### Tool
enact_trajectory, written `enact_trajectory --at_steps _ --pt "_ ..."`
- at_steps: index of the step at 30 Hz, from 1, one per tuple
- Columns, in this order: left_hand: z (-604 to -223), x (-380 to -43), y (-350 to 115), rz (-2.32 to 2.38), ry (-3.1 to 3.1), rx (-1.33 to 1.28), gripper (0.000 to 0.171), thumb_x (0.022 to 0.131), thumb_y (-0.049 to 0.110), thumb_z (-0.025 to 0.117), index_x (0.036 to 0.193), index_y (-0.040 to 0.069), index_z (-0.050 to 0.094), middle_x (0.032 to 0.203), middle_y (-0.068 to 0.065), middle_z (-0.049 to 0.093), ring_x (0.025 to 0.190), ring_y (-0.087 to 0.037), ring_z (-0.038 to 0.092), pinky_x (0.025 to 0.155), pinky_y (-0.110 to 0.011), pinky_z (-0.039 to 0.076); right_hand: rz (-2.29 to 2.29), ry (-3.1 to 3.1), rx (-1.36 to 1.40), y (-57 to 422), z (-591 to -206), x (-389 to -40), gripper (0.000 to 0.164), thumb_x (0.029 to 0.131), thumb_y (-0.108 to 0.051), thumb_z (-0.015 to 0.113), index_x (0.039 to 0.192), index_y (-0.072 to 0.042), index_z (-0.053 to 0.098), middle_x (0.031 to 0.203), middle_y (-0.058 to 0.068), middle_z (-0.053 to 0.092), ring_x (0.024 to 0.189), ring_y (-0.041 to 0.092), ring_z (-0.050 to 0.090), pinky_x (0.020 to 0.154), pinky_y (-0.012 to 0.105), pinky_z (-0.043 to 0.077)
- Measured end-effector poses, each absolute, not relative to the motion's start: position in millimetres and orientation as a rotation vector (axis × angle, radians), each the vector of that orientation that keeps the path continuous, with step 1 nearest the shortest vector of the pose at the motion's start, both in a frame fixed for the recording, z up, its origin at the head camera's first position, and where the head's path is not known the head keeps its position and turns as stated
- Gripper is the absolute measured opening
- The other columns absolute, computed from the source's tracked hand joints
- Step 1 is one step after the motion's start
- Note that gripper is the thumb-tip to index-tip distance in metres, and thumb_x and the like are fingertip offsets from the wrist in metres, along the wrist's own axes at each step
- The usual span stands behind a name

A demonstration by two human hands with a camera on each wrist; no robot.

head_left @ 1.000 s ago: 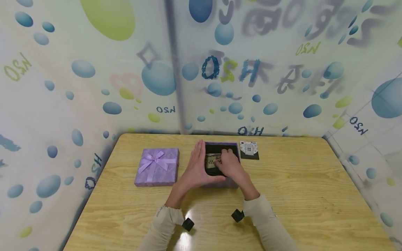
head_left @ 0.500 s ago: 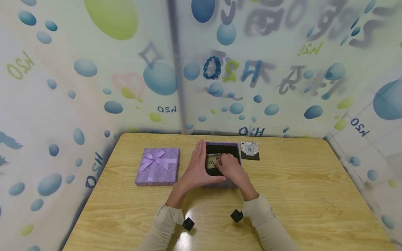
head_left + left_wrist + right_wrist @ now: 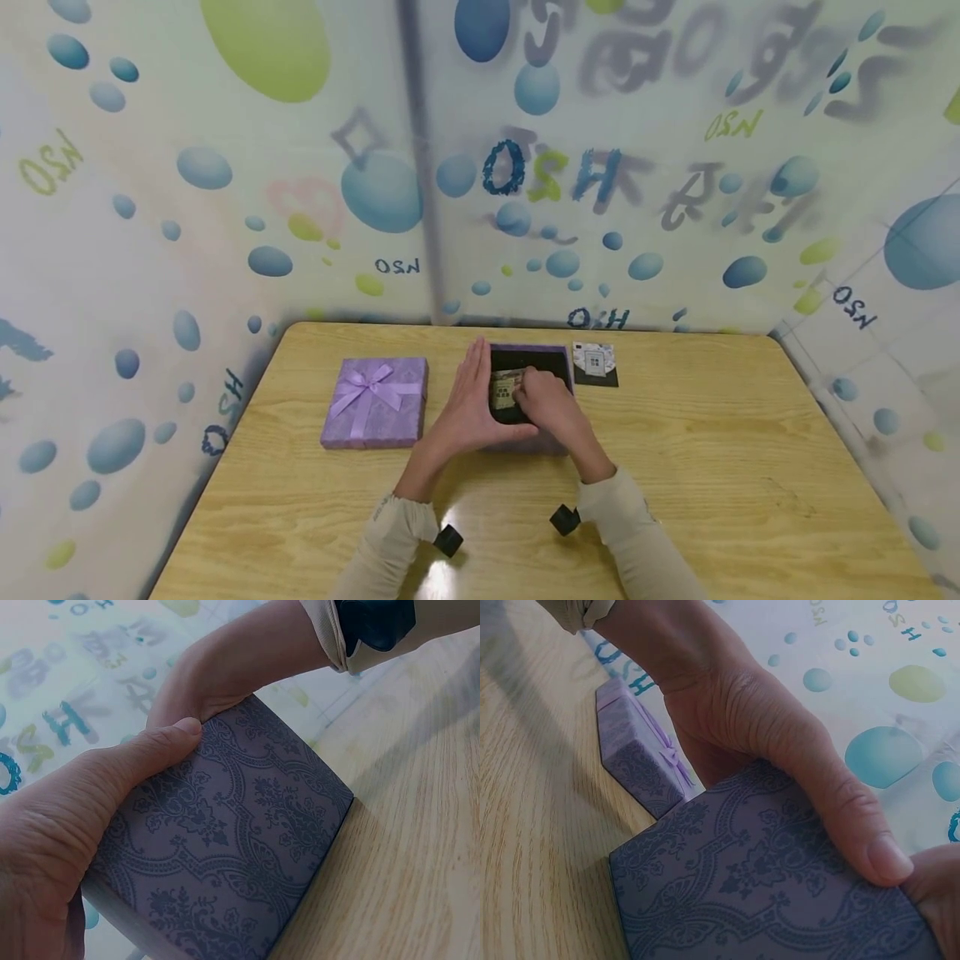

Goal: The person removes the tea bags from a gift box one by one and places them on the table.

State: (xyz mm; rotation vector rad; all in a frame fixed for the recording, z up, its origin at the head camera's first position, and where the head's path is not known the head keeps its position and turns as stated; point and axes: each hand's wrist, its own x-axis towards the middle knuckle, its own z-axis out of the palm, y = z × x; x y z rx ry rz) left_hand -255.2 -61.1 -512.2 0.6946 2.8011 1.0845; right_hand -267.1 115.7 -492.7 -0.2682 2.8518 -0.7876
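In the head view, a purple patterned gift box (image 3: 528, 443) sits without its lid, its inside black. Within it lies a small gold printed packet (image 3: 504, 392). My right hand (image 3: 553, 406) reaches inside, its curled fingers pinching the packet's right edge and covering part of it. My left hand (image 3: 467, 410) braces the box, straight fingers along the left wall and thumb laid along the near rim. The left wrist view shows that thumb (image 3: 161, 750) over the top edge of the box's front wall (image 3: 225, 825). The right fingertips are hidden behind this wall in both wrist views.
The purple lid (image 3: 377, 402) with a ribbon bow lies left of the box. A small black and white printed card (image 3: 596, 364) lies just right of the box, toward the back. Bubble-printed curtains (image 3: 480, 208) stand behind the wooden table (image 3: 712, 467).
My right fingers have drawn in from the box's right side and curled closer at the packet, which has turned slightly. My left hand stays in place on the box.
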Motion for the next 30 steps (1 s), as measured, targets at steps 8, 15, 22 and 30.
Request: enact_trajectory --at_steps 8,15,22,30 --pt "-512.5 -255.1 -62.4 1.099 2.808 0.711 0.149 0.072 0.075 0.082 0.163 0.022 -0.023 0.172 0.003 -0.024 0.162 -0.027 -0.011 0.129 -0.051 0.003 -0.757 2.831 -0.302 113.8 -488.6 -266.0 0.029 0.106 -0.008 0.054 0.077 -0.006 0.056 0.062 0.002 0.044 0.05 0.015 0.04 0.047 0.028 0.032" --pt "-513.8 -253.9 -62.8 1.108 2.796 0.702 0.149 0.072 0.075 0.082 0.163 0.022 -0.024 0.172 0.003 -0.025 0.161 -0.023 -0.015 0.129 -0.053 0.003 -0.745 2.814 -0.305 112.9 -489.2 -266.1 0.034 0.108 -0.01 0.053 0.074 -0.01 0.055 0.062 0.002 0.044 0.051 0.015 0.04 0.048 0.028 0.032" --pt "-512.6 -252.9 -61.9 1.094 2.806 0.695 0.149 0.072 0.076 0.082 0.163 0.022 -0.024 0.172 0.003 -0.025 0.161 -0.026 -0.012 0.128 -0.055 0.005 -0.743 2.806 -0.301 113.2 -489.7 -265.0 0.037 0.108 -0.01 0.053 0.071 -0.011 0.052 0.059 0.001 0.041 0.049 0.014 0.036 0.047 0.027 0.03" --pt "-511.2 -254.2 -59.8 1.105 2.805 0.714 0.149 0.072 0.076 0.082 0.163 0.022 -0.024 0.172 0.002 -0.024 0.162 -0.027 -0.011 0.129 -0.053 0.004 -0.773 2.816 -0.29 116.2 -490.9 -266.0 0.035 0.107 -0.009 0.053 0.073 -0.01 0.053 0.061 0.001 0.043 0.05 0.014 0.039 0.047 0.027 0.031"
